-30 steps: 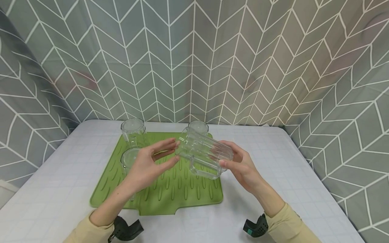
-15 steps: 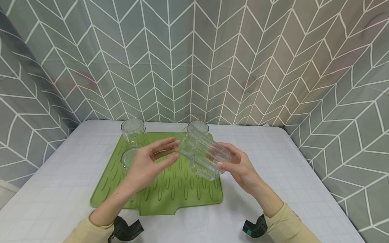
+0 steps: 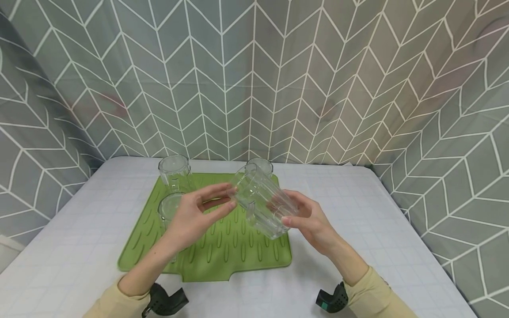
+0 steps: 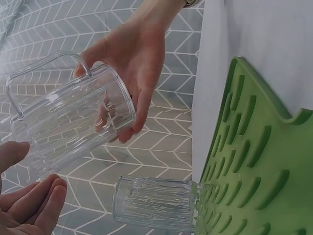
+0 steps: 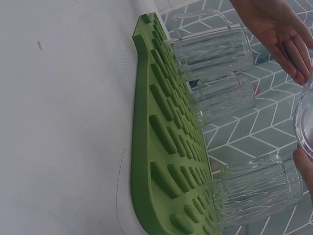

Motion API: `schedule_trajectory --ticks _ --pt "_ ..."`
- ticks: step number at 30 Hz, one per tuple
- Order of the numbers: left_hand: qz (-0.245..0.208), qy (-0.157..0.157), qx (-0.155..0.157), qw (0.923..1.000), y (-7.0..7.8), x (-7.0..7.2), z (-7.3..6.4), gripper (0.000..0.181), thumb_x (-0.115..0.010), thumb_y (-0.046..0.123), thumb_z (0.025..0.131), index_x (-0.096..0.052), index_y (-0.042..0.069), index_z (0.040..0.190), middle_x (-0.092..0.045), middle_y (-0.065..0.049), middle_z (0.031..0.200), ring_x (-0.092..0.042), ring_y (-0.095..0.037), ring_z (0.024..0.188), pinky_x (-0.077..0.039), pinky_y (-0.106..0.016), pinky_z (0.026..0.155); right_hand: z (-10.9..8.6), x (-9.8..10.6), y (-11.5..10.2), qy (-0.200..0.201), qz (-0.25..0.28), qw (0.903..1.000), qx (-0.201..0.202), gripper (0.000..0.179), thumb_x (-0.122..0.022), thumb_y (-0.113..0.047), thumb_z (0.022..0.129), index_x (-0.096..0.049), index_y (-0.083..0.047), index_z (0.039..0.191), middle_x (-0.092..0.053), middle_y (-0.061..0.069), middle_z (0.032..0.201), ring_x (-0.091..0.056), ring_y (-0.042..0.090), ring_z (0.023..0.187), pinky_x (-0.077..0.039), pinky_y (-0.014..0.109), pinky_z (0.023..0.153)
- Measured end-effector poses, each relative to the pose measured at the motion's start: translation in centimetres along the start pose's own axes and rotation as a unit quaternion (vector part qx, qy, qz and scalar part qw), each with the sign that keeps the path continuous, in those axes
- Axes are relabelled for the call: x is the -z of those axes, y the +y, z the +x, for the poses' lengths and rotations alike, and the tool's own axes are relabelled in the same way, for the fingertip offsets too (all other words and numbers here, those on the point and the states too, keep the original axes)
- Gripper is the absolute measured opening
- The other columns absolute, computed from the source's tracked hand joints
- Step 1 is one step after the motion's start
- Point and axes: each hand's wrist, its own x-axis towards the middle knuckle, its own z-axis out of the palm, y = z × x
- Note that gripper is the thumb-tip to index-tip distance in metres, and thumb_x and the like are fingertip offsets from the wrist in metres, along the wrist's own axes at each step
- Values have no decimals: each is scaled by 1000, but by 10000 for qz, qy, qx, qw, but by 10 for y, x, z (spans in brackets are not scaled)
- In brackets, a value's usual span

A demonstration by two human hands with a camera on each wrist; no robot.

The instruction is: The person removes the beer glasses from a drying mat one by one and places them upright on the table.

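R hand (image 3: 314, 223) grips tilted mug (image 3: 263, 201); L hand (image 3: 195, 217) loose nr its end, contact unclear, part-hides 2nd glass (image 3: 168, 207)

A left sleeve (image 3: 119, 301) and a right sleeve (image 3: 374, 293) of plain pale-yellow cloth are worn; beside the former, a bent black left mount (image 3: 164, 304) is fitted; beside the latter, a black right mount (image 3: 337, 297) is seen, pitted with small holes and marked by a teal patch (image 3: 324, 305).

Four clear glasses (image 3: 264, 203) (image 3: 173, 172) (image 3: 169, 207) (image 3: 266, 166), one green mat (image 3: 222, 247), two hands (image 3: 200, 212) (image 3: 312, 221), two sleeves (image 3: 115, 302) (image 3: 375, 293), two black wrist devices (image 3: 167, 301) (image 3: 333, 299), one table (image 3: 334, 185)
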Motion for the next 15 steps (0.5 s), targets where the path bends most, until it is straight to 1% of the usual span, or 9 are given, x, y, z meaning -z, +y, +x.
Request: schedule_trajectory --ticks 5,7,11,15 --pt "85 -19 -38 10000 -1 -2 -1 44 -73 19 92 -62 6 133 -69 -11 126 -67 -25 114 -57 -26 93 0 -2 2 -58 -6 10000 -77 55 -71 -11 88 -53 -11 140 -61 7 135 -55 29 128 -48 38 107" --pt "122 -52 -43 9999 -1 -3 -1 44 -73 19 93 -62 5 133 -69 -12 125 -68 -26 113 -58 -26 93 0 -2 2 -65 -34 9999 -114 57 -71 -12 88 -52 -9 142 -61 5 135 -54 30 129 -48 37 107" --pt "115 -134 15 9998 -2 -4 -1 44 -74 20 91 -63 8 131 -70 -9 123 -68 -25 113 -58 -26 91 0 -3 2 -76 -87 9999 -112 63 -72 -13 88 -47 -2 144 -61 8 136 -53 32 131 -48 36 107" --pt "58 -179 1 9998 -2 -6 -1 41 -75 21 90 -65 11 129 -71 -6 122 -68 -23 112 -59 -28 91 0 -5 3 -125 -163 9997 -146 67 -73 -15 87 -44 2 145 -59 17 139 -53 31 131 -46 37 108"
